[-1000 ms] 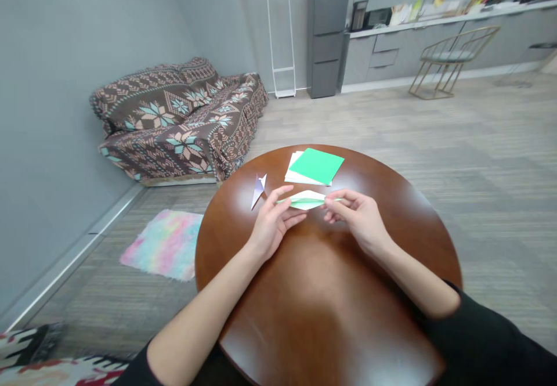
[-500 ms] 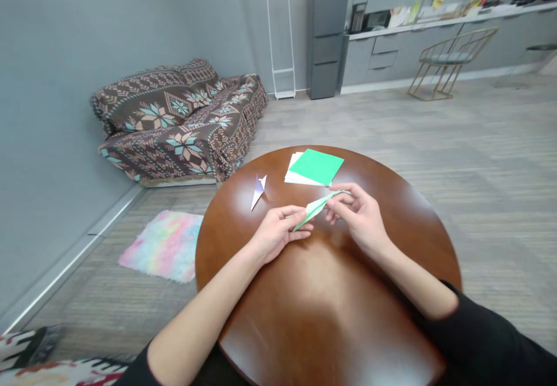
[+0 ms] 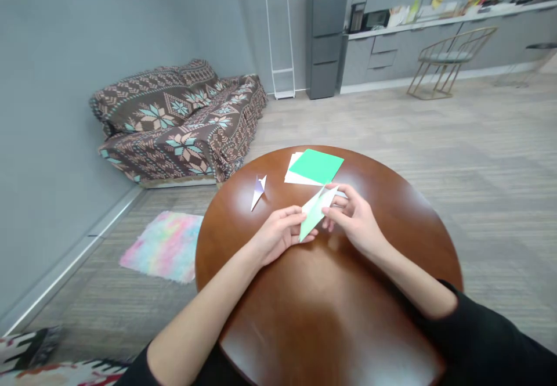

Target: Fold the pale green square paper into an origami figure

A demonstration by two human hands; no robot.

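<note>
A folded pale green and white paper (image 3: 314,216) is held between my two hands above the round brown table (image 3: 322,305). My left hand (image 3: 284,229) pinches its left side, thumb on top and fingers beneath. On the right side, my right hand (image 3: 351,215) grips it with thumb and fingers; part of the paper's edge is hidden by them. Behind the hands lies a green sheet (image 3: 317,165) on top of white sheets (image 3: 293,174). A small folded white and purple paper piece (image 3: 259,191) rests on the table to the left.
A sofa with a patterned cover (image 3: 178,125) stands behind the table at the left, and a fluffy pastel rug (image 3: 163,246) lies on the floor. Farther back are a white rack (image 3: 282,71), a grey fridge (image 3: 326,38), a kitchen counter and a gold-framed chair (image 3: 446,58).
The folded paper has turned and now shows a wider face with two points at its upper end. My right hand has shifted slightly left and my left hand has tilted a little with it.
</note>
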